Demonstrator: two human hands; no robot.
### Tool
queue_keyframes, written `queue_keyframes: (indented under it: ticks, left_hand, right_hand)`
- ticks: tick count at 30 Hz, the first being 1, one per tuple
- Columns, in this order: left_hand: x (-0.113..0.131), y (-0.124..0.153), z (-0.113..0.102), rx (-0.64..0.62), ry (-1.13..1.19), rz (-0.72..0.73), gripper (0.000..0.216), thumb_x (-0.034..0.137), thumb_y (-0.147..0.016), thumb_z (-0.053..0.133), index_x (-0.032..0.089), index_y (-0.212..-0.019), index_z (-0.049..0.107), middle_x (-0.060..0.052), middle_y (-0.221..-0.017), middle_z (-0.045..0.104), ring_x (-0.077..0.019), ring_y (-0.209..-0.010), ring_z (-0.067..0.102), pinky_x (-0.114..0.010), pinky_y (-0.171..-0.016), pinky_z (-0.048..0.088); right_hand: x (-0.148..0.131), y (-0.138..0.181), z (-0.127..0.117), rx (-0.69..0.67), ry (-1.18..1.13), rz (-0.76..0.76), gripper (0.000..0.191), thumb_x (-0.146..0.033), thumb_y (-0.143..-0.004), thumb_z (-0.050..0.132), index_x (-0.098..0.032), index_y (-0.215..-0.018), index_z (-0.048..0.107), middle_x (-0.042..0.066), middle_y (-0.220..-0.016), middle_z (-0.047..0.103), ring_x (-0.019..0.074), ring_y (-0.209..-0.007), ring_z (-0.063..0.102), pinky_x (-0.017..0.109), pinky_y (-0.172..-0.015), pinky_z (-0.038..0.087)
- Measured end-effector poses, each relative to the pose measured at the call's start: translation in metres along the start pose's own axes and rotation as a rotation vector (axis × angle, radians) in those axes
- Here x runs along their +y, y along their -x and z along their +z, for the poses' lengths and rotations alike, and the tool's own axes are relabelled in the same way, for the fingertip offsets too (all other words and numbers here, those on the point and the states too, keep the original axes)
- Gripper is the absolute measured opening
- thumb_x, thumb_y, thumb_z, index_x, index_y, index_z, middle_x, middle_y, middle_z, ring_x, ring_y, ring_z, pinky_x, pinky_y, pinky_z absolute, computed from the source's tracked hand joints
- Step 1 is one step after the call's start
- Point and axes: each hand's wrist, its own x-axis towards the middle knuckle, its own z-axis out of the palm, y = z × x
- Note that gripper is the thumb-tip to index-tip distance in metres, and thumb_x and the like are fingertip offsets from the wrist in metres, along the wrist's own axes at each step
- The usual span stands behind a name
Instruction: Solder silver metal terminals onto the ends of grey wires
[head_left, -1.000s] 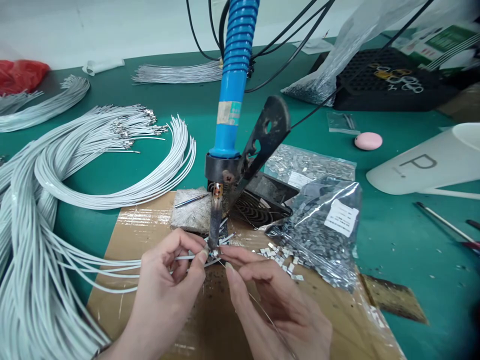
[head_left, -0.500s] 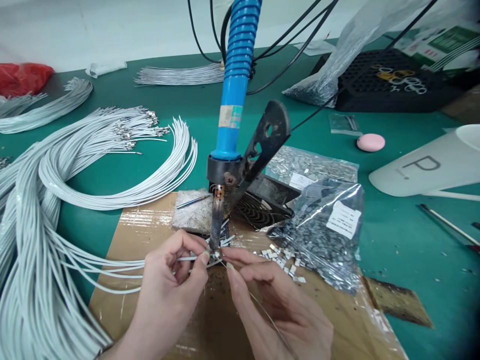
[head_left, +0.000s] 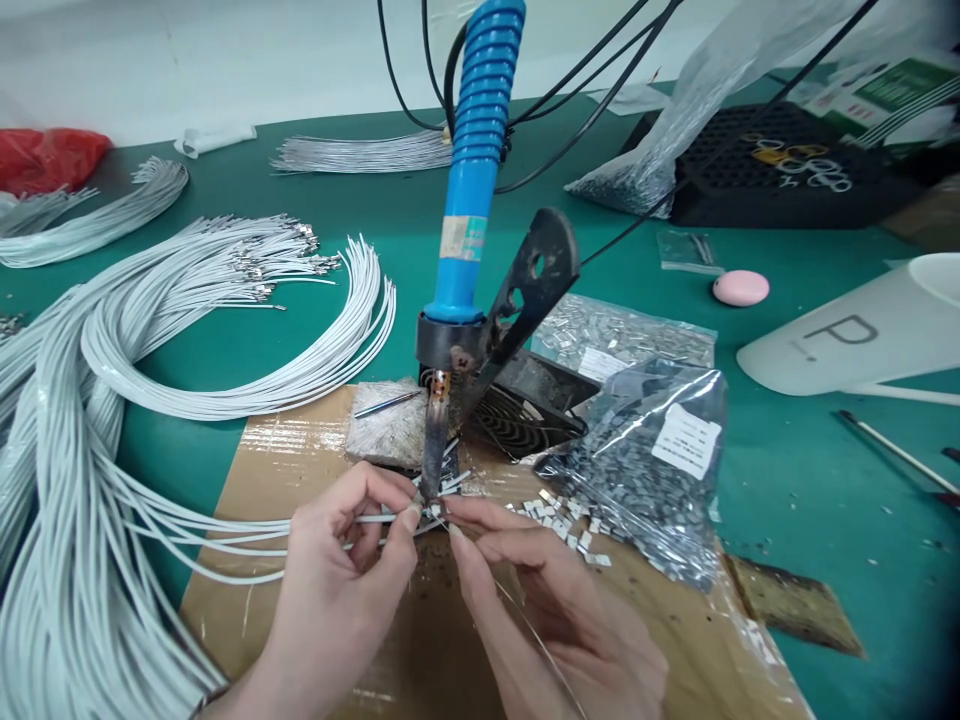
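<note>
A blue-handled soldering iron (head_left: 469,180) is clamped tip-down in a black metal stand (head_left: 536,270). My left hand (head_left: 345,570) pinches a white cable (head_left: 371,518) near its end, just under the iron's tip. A small metal piece (head_left: 433,511) sits at that end, against or very close to the tip. My right hand (head_left: 555,600) pinches a thin solder wire (head_left: 536,640), which trails down across the palm; its upper end meets the same spot. Fingertips and tip partly hide the joint. Several more white cables run left from beneath my left hand.
Loose metal pieces (head_left: 574,520) lie right of the hands beside a clear bag of dark parts (head_left: 652,470). Large bundles of white cable (head_left: 67,450) fill the left. A sponge block (head_left: 386,425) stands behind the left hand. A white cup (head_left: 847,325) lies at right.
Both hands hold almost the same pose at the iron's tip. The right fingertips have shifted very slightly left; the whole view has moved a little.
</note>
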Motion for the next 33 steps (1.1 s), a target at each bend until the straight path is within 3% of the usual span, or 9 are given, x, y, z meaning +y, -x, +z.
queue_keyframes:
  ticks: [8,15,22,27,33]
  left_hand:
    - [-0.007,0.002,-0.003,-0.017,0.013,0.003,0.013,0.016,-0.081,0.072,0.022,-0.070,0.068,-0.003,-0.087,0.075,-0.0175,-0.083,0.067,-0.017,-0.050,0.038]
    - [-0.004,-0.001,-0.001,-0.008,-0.009,0.008,0.013,0.017,-0.080,0.072,0.022,-0.069,0.068,-0.003,-0.082,0.073,-0.0180,-0.082,0.066,-0.018,-0.053,0.041]
    - [-0.003,0.000,-0.001,-0.009,-0.013,0.006,0.012,0.016,-0.080,0.072,0.022,-0.070,0.068,-0.004,-0.087,0.074,-0.0180,-0.081,0.067,-0.018,-0.046,0.031]
    - [0.002,0.000,0.000,-0.010,-0.014,0.002,0.012,0.016,-0.078,0.071,0.021,-0.068,0.066,-0.003,-0.080,0.073,-0.0161,-0.070,0.062,-0.019,-0.045,0.030]
    - [0.002,-0.001,0.000,-0.017,-0.010,-0.017,0.012,0.017,-0.079,0.070,0.021,-0.068,0.066,-0.004,-0.081,0.073,-0.0163,-0.070,0.061,-0.020,-0.045,0.031]
  right_hand:
    - [-0.003,-0.002,-0.002,-0.007,0.151,-0.072,0.018,-0.020,-0.090,0.077,-0.027,-0.074,0.072,-0.002,-0.098,0.085,0.0124,-0.080,0.081,0.015,-0.076,0.064]
    - [0.000,-0.002,-0.003,-0.027,0.071,-0.036,0.017,-0.017,-0.091,0.076,-0.029,-0.078,0.073,-0.006,-0.102,0.084,0.0083,-0.090,0.080,0.008,-0.080,0.058]
    - [0.007,-0.002,-0.006,-0.040,0.034,-0.109,0.018,-0.010,-0.089,0.076,-0.028,-0.085,0.077,-0.001,-0.106,0.084,0.0124,-0.099,0.080,0.014,-0.085,0.060]
    - [0.007,-0.004,-0.007,-0.035,0.157,-0.141,0.013,-0.018,-0.092,0.077,-0.025,-0.081,0.075,0.004,-0.102,0.085,0.0178,-0.091,0.082,0.023,-0.082,0.063]
    - [0.007,-0.002,-0.006,-0.033,0.163,-0.088,0.015,-0.020,-0.092,0.076,-0.026,-0.079,0.074,0.000,-0.102,0.085,0.0138,-0.091,0.081,0.017,-0.082,0.060]
